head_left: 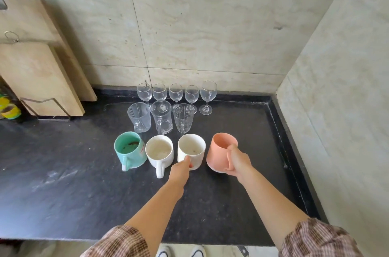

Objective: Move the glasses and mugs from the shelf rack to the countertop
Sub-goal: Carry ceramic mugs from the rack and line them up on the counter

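Pink mug (217,152) sits at nine o'clock of my right hand (237,161), which grips its handle. My left hand (182,167) holds the white mug (192,148).

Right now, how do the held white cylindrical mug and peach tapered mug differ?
The white cylindrical ceramic mug is straight-walled; the peach tapered mug narrows upward. The white mug is upright, inside visible; the peach mug tilts, inside hidden. Shared: left hand and right hand each grip a handle.

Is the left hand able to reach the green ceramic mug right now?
Probably not yet: the left hand grips the handle of the cream cylindrical mug. Once released, the way to the green ceramic mug looks free.
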A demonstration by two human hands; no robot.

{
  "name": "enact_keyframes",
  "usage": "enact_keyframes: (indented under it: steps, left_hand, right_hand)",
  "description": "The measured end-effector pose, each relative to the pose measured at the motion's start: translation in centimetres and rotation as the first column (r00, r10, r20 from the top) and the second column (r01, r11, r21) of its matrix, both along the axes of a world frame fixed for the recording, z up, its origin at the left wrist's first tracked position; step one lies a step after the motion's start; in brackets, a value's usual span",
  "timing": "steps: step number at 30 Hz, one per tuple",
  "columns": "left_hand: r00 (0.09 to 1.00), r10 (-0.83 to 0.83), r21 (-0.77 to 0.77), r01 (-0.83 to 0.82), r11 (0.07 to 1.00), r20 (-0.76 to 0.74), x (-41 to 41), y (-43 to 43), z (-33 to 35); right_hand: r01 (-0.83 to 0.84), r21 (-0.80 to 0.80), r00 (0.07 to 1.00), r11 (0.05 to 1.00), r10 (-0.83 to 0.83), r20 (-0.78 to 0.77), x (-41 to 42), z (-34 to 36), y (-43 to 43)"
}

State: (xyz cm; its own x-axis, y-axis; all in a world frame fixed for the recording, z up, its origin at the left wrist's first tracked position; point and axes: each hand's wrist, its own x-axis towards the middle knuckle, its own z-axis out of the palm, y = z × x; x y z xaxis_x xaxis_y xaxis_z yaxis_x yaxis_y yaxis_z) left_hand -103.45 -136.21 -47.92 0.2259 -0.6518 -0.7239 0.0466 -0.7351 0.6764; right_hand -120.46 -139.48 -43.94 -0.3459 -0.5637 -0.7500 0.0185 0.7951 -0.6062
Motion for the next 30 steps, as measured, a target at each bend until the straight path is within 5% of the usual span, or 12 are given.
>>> enact_keyframes:
  steps: [15,26,30]
  left_hand:
    - [0.999,-0.014,-0.063,0.017,0.998,0.045,-0.4,0.2,-3.0]
    - [0.988,-0.145,0.011,0.144,0.989,0.06,0.3,0.2,-1.9]
    - [0.957,-0.235,0.014,0.236,0.972,0.171,0.7,0.2,-0.9]
  right_hand:
    - [-0.013,0.064,0.998,0.998,0.017,-0.067,2.4,-3.6,0.0]
    - [-0.052,0.059,0.993,0.997,0.058,-0.102,2.5,-3.5,1.2]
    - [-0.104,0.083,0.983,0.991,0.115,-0.145,2.3,-3.3,1.4]
